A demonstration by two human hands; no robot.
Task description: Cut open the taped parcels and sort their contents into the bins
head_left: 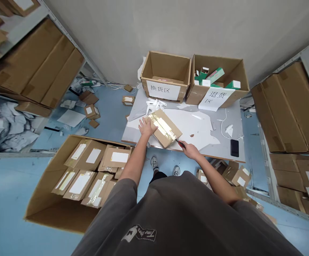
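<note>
Two bare hands worked on one flat rectangular parcel, which lay on the worktop (236, 115) in front of the person. The left hand (147, 127) was pressed on the parcel's left end with its fingers spread, while the right hand (190, 150) was closed around the red-and-black handle of one cutting tool (181, 144), its tip at the parcel's near right corner. The parcel (166, 129) was of smooth brown cardboard, with glossy, yellowish clear tape and a pale label strip along its top. Beneath it spread a white sheet (197, 133) with ragged edges, and just beyond lay a loose heap of white scraps (155, 106), too tangled to count. On the right were one thin white cable (224, 125) and one black rectangular phone (234, 148). Two open cardboard cartons stood side by side at the back, each fronted by one handwritten paper sign: the left carton (169, 65) was deep and square-cornered, and the right carton (193, 95) held at least four slim green-and-white boxes (215, 75). Beside the person's left arm, one large open carton (43, 192) on the blue floor (109, 110) held at least six labelled brown parcels (79, 185), several shiny with tape.
</note>
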